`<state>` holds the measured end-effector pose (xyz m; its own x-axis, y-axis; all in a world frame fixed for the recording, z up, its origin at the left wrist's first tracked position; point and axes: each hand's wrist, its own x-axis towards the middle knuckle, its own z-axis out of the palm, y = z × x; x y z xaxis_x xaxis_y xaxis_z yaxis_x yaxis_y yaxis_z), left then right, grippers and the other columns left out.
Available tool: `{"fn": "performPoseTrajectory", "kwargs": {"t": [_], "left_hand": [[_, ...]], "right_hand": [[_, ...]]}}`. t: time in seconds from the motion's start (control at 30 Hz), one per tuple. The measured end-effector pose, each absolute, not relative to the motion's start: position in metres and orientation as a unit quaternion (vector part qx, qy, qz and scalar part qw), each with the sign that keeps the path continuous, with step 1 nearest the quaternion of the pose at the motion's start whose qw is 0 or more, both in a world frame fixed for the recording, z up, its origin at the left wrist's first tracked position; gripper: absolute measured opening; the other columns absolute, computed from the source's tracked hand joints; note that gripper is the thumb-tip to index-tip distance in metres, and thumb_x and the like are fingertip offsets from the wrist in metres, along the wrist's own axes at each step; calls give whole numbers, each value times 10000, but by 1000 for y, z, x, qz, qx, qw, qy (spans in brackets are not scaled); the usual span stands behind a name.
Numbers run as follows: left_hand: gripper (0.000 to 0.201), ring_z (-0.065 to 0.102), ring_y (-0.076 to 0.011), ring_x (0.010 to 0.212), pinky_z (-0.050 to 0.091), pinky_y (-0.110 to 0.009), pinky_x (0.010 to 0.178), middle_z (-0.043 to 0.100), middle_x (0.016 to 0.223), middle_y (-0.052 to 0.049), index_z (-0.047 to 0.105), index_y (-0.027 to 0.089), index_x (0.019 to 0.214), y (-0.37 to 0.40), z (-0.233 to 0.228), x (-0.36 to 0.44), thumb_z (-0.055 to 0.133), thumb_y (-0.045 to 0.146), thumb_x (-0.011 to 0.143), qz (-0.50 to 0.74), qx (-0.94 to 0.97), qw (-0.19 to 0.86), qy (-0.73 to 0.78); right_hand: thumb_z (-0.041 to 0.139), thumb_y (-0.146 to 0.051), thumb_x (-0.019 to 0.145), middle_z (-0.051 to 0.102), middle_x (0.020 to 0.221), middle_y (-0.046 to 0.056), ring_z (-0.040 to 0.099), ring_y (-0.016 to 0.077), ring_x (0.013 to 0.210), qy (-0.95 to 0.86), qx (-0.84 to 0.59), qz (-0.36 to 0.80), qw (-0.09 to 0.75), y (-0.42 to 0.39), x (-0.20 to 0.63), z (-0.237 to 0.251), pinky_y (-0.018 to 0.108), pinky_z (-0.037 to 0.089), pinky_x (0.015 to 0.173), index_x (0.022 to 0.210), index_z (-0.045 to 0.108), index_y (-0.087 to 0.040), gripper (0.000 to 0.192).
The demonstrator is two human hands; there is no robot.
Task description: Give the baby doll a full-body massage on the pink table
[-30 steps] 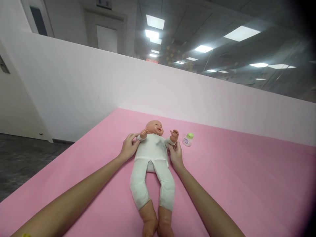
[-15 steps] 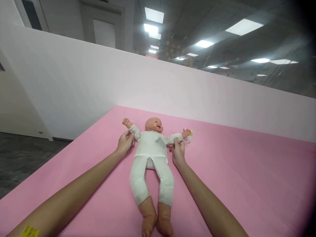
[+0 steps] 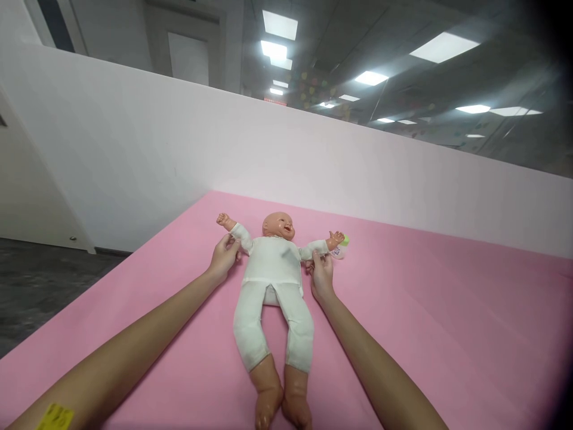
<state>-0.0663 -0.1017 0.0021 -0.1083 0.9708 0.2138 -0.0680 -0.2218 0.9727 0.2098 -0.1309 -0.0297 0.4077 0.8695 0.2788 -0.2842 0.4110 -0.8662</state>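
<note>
- The doll lies on its back on the pink tabletop, head towards the white wall, both arms spread; I take it as my landmark.
- At the doll's near-side arm, my left hand is nearly closed, thumb and fingers pinching the sleeve.
- Across the doll's chest, my right hand is loosely curled, fingertips on the other sleeve; how much cloth it has pinched I can't tell.
- I'd hold both arms lightly, close to the wrists, and move them evenly so the doll's body stays straight.
- The small bottle sits just beyond the doll's open palm, partly hidden; I judge a wider swing could knock it, so I'd spread that arm no further.
</note>
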Motion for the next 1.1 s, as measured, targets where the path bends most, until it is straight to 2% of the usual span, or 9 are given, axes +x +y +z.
{"fn": "performPoseTrajectory", "kwargs": {"t": [0.13, 0.3, 0.43, 0.57, 0.7, 0.8, 0.9, 1.0, 1.1], "left_hand": [[292, 533, -118, 573, 431, -255, 534, 674, 881, -31, 613, 186, 1067, -105, 1, -63, 615, 411, 881, 568, 553, 388, 471], [345, 626, -207, 943, 518, -326, 793, 650, 1130, -80, 654, 206, 1237, -104, -8, -61, 542, 301, 925, 526, 685, 212, 459], [385, 600, -163, 801, 504, -316, 749, 600, 1121, -58, 662, 276, 1317, -106, -11, -60, 511, 278, 963, 453, 759, 141, 446], [384, 602, -156, 783, 507, -313, 747, 601, 1137, -51, 669, 298, 1315, -108, -11, -60, 517, 272, 963, 455, 756, 145, 448], [340, 624, -207, 953, 522, -319, 795, 643, 1155, -72, 672, 243, 1240, -104, -9, -60, 576, 296, 918, 512, 701, 197, 456], [288, 612, -166, 736, 501, -286, 644, 679, 1004, -55, 623, 211, 1167, -100, -7, -61, 578, 344, 915, 558, 605, 308, 477], [232, 483, -110, 497, 412, -248, 495, 591, 735, 18, 559, 202, 1038, -97, -4, -63, 581, 400, 920, 585, 505, 407, 486], [230, 476, -100, 478, 409, -235, 488, 506, 642, 54, 504, 206, 929, -94, -2, -65, 629, 396, 894, 606, 457, 425, 493], [241, 469, -95, 477, 406, -237, 493, 521, 684, 50, 495, 211, 957, -95, -2, -65, 633, 396, 887, 612, 452, 419, 496]], "right_hand": [[723, -443, 870, 601, 802, -43, 530, 97, 606, -437, -406, 343, 726, -137, 205, -26, 226, 428, 543, 1030, 565, -247, 298], [705, -305, 849, 669, 1046, 50, 638, 187, 874, -566, -430, 230, 665, -148, 198, -22, 312, 535, 742, 1094, 646, -235, 262], [631, -166, 812, 637, 1195, 93, 632, 251, 1072, -688, -389, 136, 598, -154, 197, -18, 342, 540, 768, 1100, 720, -258, 315], [623, -185, 833, 641, 1200, 99, 621, 264, 1113, -684, -399, 135, 596, -153, 198, -19, 365, 539, 809, 1109, 720, -256, 301], [705, -317, 837, 686, 1101, 70, 636, 212, 934, -574, -436, 237, 652, -147, 198, -23, 329, 522, 761, 1095, 676, -231, 273], [769, -392, 796, 652, 830, -14, 558, 136, 661, -465, -427, 342, 696, -141, 203, -27, 264, 448, 592, 1003, 629, -229, 298], [791, -437, 775, 550, 675, -68, 467, 100, 541, -372, -395, 405, 736, -132, 212, -30, 233, 371, 500, 926, 580, -237, 327], [802, -477, 746, 532, 640, -75, 479, 107, 527, -302, -390, 430, 757, -125, 219, -32, 239, 398, 492, 913, 552, -248, 378], [806, -502, 729, 548, 649, -71, 501, 113, 532, -281, -398, 427, 761, -123, 220, -32, 249, 429, 503, 911, 532, -255, 412]]}}
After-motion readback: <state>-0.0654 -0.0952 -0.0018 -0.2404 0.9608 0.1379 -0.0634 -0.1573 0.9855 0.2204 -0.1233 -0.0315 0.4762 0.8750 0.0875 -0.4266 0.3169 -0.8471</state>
